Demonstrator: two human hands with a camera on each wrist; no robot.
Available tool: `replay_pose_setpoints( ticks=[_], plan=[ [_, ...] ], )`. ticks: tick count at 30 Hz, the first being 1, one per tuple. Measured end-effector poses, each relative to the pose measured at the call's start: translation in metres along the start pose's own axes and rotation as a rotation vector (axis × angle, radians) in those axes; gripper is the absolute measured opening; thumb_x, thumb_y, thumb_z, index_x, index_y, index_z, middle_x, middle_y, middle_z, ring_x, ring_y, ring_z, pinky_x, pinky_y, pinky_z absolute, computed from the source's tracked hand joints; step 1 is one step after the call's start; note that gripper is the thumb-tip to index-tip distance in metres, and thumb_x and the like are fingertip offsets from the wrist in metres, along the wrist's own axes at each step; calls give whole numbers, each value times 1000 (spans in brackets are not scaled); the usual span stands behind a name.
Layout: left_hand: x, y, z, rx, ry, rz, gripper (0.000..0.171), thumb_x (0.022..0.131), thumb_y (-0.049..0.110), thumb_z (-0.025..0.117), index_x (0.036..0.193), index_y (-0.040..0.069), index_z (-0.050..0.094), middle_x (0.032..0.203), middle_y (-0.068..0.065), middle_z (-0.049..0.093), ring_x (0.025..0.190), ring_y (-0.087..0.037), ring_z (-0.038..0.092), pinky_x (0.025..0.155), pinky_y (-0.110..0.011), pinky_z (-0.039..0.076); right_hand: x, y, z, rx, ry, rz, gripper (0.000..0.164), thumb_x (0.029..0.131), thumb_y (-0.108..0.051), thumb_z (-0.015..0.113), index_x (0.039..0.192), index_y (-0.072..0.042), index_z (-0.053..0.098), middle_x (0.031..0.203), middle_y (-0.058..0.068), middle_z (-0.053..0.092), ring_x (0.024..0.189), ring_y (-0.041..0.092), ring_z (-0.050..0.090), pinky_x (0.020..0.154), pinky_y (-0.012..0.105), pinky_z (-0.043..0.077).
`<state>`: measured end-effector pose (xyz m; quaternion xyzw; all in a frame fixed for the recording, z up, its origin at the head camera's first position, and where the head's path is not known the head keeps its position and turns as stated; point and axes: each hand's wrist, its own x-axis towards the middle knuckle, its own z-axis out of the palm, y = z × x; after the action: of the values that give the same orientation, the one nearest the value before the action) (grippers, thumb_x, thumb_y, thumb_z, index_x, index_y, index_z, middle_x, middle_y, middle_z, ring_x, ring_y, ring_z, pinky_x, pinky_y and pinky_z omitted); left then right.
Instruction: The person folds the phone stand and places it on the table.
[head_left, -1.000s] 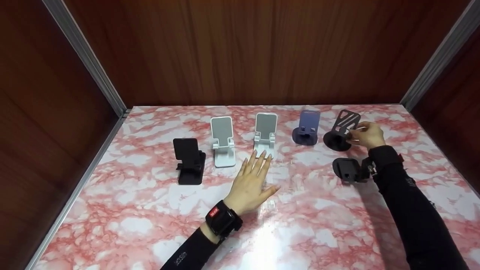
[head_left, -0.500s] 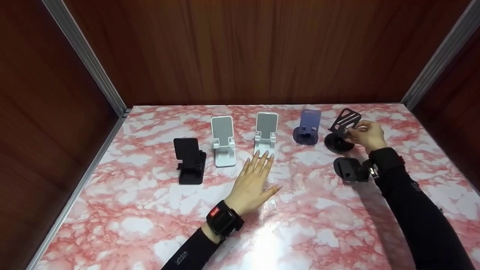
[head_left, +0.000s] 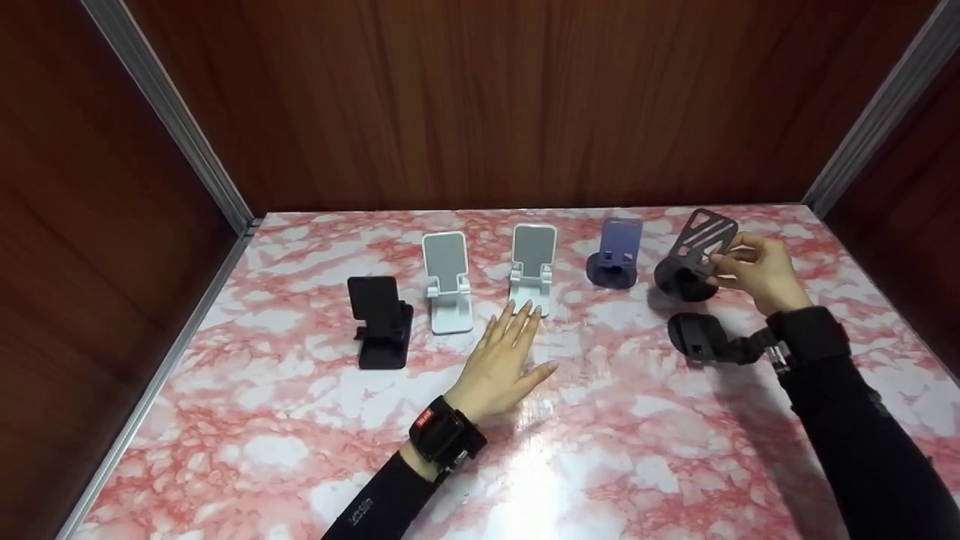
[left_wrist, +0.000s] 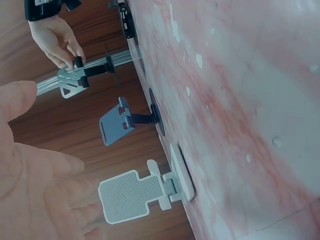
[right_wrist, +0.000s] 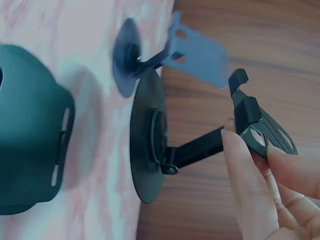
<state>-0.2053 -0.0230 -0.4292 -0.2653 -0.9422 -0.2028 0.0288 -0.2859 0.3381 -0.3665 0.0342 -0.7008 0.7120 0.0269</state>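
Observation:
My right hand [head_left: 765,274] pinches the slotted plate of a black phone stand [head_left: 705,236] between thumb and fingers at the back right. In the right wrist view the stand's round base [right_wrist: 147,140] hangs off the end of its hinged arm, and in the left wrist view it shows raised off the tabletop. My left hand [head_left: 499,364] is palm down with fingers straight, fingertips right at the foot of a white phone stand [head_left: 532,259]. A purple-blue phone stand [head_left: 619,244] with a round base stands between the hands.
Further left are another white phone stand [head_left: 447,270] and a black phone stand [head_left: 379,315]. A dark, round-ended stand [head_left: 696,335] sits in front of the right hand, partly overlapped by the wrist camera. Wooden panels [head_left: 525,105] enclose the marbled table [head_left: 262,450].
My right hand has shifted right with the black phone stand, whose plate has swung rightward and whose base has tilted and come up. The left hand has barely moved.

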Motion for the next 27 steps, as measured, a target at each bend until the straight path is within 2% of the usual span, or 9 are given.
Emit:
replay_pose_setpoints(
  ticks=[9,19,24,27],
  plan=[
    [0,-5,-2,-114,-75,-20,69,97,48,33,149,10,9,157,-7,8,145,-27,0,119,-45,8,-23,-2,17,-69,-162,-64,5,85,4,59,89,3,56,79,0,68,73,9,67,65,26,59],
    [0,-9,-4,-191,-88,-44,68,97,47,33,149,9,10,156,-5,7,145,-24,0,119,-44,8,-42,-1,61,-218,-311,-117,21,89,-4,57,100,14,52,88,2,68,83,11,68,73,31,58],
    [4,-13,-5,-311,-87,-44,64,98,39,34,149,7,9,157,-6,8,145,-24,3,119,-43,9,-47,0,83,-273,-361,-135,22,90,-8,58,100,12,53,92,6,68,86,16,68,76,35,58],
    [7,-17,-4,-415,-82,-43,62,99,32,35,149,7,9,156,-8,11,144,-25,9,119,-42,11,-49,0,94,-254,-392,-144,21,89,-6,58,101,11,54,95,11,68,88,19,68,78,36,57]
  ],
)
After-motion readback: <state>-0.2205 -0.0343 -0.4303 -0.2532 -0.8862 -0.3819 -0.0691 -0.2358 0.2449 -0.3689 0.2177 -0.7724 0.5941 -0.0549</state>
